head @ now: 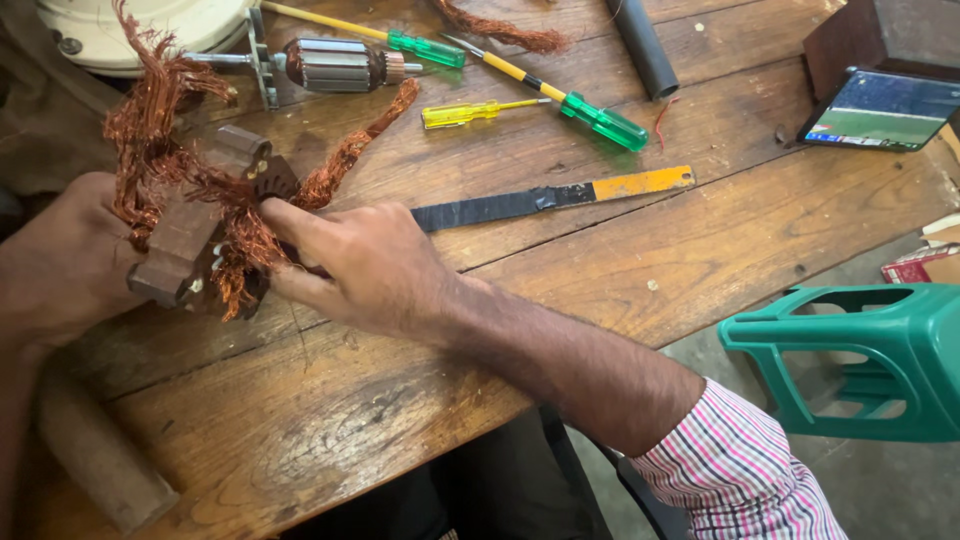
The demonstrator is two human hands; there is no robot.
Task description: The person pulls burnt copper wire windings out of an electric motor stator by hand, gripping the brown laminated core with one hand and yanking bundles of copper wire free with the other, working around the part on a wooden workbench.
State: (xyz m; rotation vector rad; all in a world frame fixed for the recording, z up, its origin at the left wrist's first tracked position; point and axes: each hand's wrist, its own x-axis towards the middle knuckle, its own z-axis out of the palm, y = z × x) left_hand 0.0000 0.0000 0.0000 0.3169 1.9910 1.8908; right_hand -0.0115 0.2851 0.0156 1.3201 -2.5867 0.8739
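Note:
A brown motor stator core (190,235) with tangled copper winding wire (150,130) sits at the left of the wooden workbench (560,270). My left hand (65,260) grips the stator from its left side. My right hand (365,265) reaches in from the right, fingertips pressed into the copper strands at the core's near face. Loose copper bundles (345,155) trail out to the right of the core.
A motor armature (335,65), two green-handled screwdrivers (600,120) (425,47), a yellow screwdriver (465,113), a flat blade with orange end (560,197) and a black tube (640,45) lie behind. A phone (880,110) leans at right; a green plastic stool (860,360) stands beside the bench. A wooden cylinder (95,455) lies at near left.

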